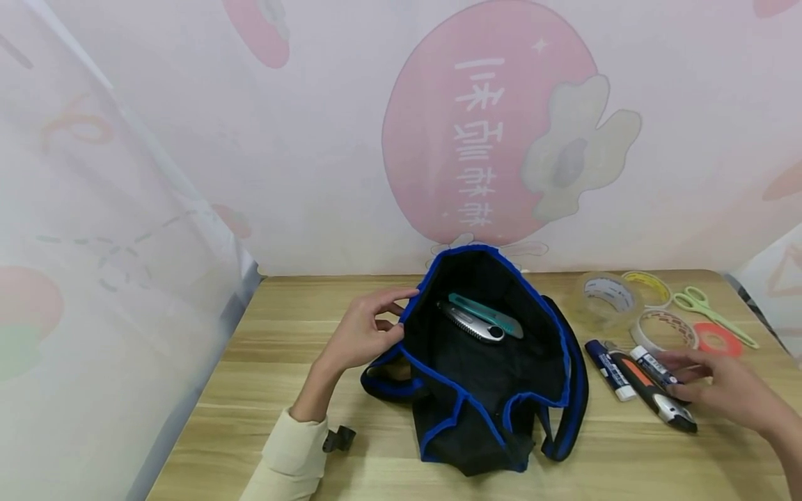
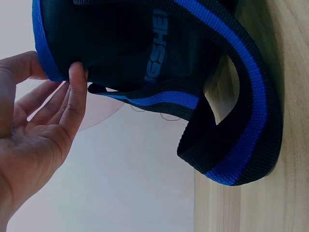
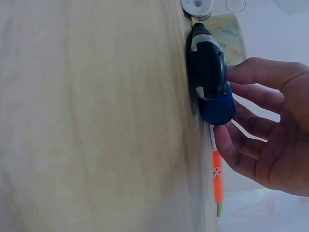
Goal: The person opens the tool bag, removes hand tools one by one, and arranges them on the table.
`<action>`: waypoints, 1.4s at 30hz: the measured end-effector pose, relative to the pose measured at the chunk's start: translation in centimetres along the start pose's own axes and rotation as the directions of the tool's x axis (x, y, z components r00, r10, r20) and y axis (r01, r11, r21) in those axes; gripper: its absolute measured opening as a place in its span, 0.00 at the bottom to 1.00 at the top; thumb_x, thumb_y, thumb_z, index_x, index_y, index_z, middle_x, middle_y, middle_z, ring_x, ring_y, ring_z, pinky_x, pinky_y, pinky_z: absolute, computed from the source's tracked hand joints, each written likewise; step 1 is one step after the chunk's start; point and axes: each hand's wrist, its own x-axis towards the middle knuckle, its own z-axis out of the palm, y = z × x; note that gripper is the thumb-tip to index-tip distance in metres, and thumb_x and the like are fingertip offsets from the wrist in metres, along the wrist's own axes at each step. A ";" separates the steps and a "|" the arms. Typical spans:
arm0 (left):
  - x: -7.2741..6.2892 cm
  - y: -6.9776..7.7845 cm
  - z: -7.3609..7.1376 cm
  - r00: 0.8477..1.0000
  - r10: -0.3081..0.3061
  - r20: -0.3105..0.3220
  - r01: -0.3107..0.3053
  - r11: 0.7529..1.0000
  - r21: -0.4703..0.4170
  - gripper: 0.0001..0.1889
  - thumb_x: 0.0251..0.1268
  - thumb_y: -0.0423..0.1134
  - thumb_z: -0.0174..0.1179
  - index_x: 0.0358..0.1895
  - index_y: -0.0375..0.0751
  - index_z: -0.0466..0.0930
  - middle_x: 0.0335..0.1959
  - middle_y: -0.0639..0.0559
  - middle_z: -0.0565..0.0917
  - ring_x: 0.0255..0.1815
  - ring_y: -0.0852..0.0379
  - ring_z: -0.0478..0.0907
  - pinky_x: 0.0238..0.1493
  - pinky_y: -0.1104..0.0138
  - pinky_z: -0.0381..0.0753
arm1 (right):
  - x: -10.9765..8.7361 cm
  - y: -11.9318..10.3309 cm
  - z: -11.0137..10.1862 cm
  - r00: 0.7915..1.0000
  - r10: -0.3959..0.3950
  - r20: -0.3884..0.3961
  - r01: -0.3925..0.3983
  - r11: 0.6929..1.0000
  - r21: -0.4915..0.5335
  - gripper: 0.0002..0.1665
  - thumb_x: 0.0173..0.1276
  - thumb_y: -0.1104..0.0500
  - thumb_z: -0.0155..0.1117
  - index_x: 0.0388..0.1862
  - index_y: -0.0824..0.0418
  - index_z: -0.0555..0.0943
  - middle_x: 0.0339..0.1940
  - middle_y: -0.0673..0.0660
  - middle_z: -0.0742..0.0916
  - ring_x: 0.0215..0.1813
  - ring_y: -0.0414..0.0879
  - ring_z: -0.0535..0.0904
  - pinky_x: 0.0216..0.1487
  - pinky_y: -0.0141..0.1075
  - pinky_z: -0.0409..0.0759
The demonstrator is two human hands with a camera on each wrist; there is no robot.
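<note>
A black bag with blue edging (image 1: 432, 424) lies on the table, its mouth facing up. Inside are a teal utility knife (image 1: 485, 313) and a silver utility knife (image 1: 470, 323). My left hand (image 1: 366, 330) pinches the left side of the bag's rim (image 2: 43, 53) between thumb and fingers. On the right, my right hand (image 1: 727, 390) has its thumb and fingers curled about a small glue stick (image 1: 648, 365), whose blue end (image 3: 217, 111) shows in the right wrist view. Beside it lie a large black-and-orange utility knife (image 1: 645, 383) and another blue-and-white glue stick (image 1: 608, 369).
Behind the right hand lie a clear tape roll (image 1: 608, 296), a yellow-cored roll (image 1: 651, 287), a white roll (image 1: 645, 337), a red tape roll (image 1: 720, 339) and green scissors (image 1: 720, 316). A strap (image 1: 567, 417) loops at the bag's right. A printed curtain (image 1: 326, 174) hangs behind the table.
</note>
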 end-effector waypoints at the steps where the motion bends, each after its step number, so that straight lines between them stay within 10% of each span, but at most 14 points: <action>1: 0.0 0.0 0.0 1.000 -0.001 -0.001 0.001 1.000 0.001 0.32 0.64 0.24 0.62 0.73 0.44 0.80 0.69 0.46 0.84 0.54 0.47 0.88 0.44 0.66 0.91 | 0.1 -0.1 -0.1 1.000 -0.011 -0.006 0.011 1.000 0.003 0.33 0.66 0.61 0.78 0.67 0.73 0.81 0.57 0.72 0.89 0.41 0.26 0.79 0.35 0.30 0.84; 25: -0.1 -0.2 -0.1 1.000 0.006 -0.014 -0.006 1.000 0.005 0.33 0.63 0.22 0.61 0.73 0.43 0.80 0.69 0.44 0.84 0.54 0.45 0.88 0.43 0.67 0.90 | 3.4 -10.4 -2.0 0.963 -0.205 -0.175 0.227 0.967 0.118 0.28 0.75 0.58 0.71 0.72 0.64 0.80 0.58 0.68 0.88 0.49 0.16 0.76 0.45 0.21 0.82; 42: -0.1 0.0 0.1 1.000 0.016 -0.007 -0.016 1.000 0.000 0.32 0.63 0.23 0.61 0.73 0.42 0.80 0.69 0.43 0.84 0.54 0.45 0.88 0.42 0.68 0.89 | 5.4 -17.4 0.1 0.928 -0.304 -0.214 0.344 0.920 0.189 0.26 0.70 0.60 0.76 0.67 0.61 0.85 0.57 0.63 0.90 0.53 0.36 0.87 0.51 0.24 0.84</action>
